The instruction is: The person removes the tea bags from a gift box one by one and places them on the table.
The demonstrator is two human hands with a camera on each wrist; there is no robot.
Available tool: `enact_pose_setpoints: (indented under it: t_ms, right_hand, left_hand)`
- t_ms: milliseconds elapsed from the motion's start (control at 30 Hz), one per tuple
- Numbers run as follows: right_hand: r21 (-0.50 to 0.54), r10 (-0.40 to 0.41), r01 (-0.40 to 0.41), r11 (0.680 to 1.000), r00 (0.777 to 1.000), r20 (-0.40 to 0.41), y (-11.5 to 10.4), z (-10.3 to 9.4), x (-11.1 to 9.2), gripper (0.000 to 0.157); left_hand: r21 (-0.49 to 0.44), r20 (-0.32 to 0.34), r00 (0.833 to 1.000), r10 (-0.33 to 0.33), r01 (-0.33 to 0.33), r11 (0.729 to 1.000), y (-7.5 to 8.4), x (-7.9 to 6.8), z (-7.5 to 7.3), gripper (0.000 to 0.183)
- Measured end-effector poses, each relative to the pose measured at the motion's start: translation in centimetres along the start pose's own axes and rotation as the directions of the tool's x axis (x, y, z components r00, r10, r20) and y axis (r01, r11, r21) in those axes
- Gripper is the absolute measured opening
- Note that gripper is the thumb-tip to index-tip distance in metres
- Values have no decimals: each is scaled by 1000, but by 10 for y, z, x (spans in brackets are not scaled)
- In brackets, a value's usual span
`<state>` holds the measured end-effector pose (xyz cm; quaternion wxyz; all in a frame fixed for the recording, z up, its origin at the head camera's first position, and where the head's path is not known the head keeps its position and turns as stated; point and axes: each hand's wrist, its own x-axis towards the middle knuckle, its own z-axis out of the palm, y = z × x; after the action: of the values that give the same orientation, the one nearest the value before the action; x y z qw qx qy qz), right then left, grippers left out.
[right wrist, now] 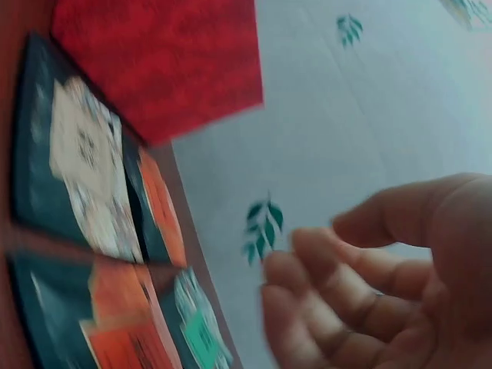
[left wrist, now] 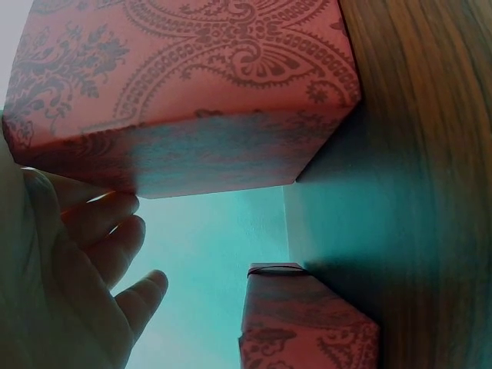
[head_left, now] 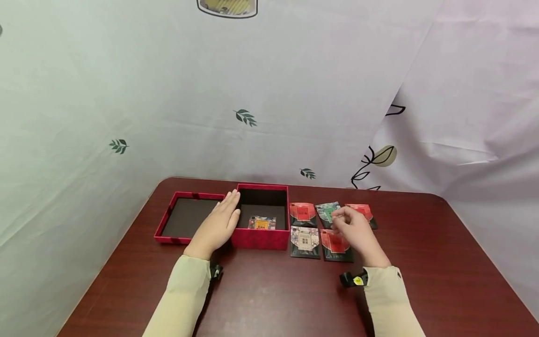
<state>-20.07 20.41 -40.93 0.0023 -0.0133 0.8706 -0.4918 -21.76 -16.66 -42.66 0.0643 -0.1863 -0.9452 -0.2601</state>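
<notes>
My left hand [head_left: 214, 229] rests with straight fingers along the left wall of a red patterned box [head_left: 261, 239]. In the left wrist view its fingertips touch the box [left wrist: 200, 69] near its edge. Inside the box lies a sachet [head_left: 262, 223] with an orange label. My right hand [head_left: 355, 234], fingers loosely bent and holding nothing, hovers over the sachets right of the box. Nearest to it are a red-and-black sachet [head_left: 337, 248] and a green-labelled sachet [head_left: 325, 211], partly covered by the hand. The right wrist view shows the bent fingers [right wrist: 307, 307] without anything between them.
Left of the box lies its red lid [head_left: 183, 220], dark inside facing up. A beige-labelled sachet [head_left: 305, 242], a red sachet [head_left: 302, 214] and another red one [head_left: 367, 213] lie on the brown table [head_left: 269, 299]. Behind hangs a white cloth [head_left: 269, 93].
</notes>
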Motion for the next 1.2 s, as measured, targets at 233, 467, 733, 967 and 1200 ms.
enact_pose_setpoints:
  t_ms: [233, 467, 733, 967, 1200]
  right_hand:
    - [139, -74, 81, 987, 996, -55, -17, 30, -4, 22]
    - [187, -176, 185, 965, 982, -63, -42, 60, -2, 20]
    - [238, -255, 246, 940, 967, 10, -78, 77, 12, 20]
    - [89, -253, 242, 966, 957, 139, -94, 91, 36, 18]
    - [-66, -214, 237, 969, 943, 255, -105, 104, 57, 21]
  left_hand:
    - [-4, -1, 1000, 12, -12, 1000, 1, 0, 0, 56]
    - [-6, -2, 1000, 5, -5, 1000, 1, -1, -1, 57]
    - [2, -9, 1000, 2, -2, 1000, -1, 1, -1, 56]
    - [0, -2, 1000, -2, 2, 1000, 0, 0, -1, 57]
    - [3, -2, 1000, -6, 6, 1000, 0, 1, 0, 57]
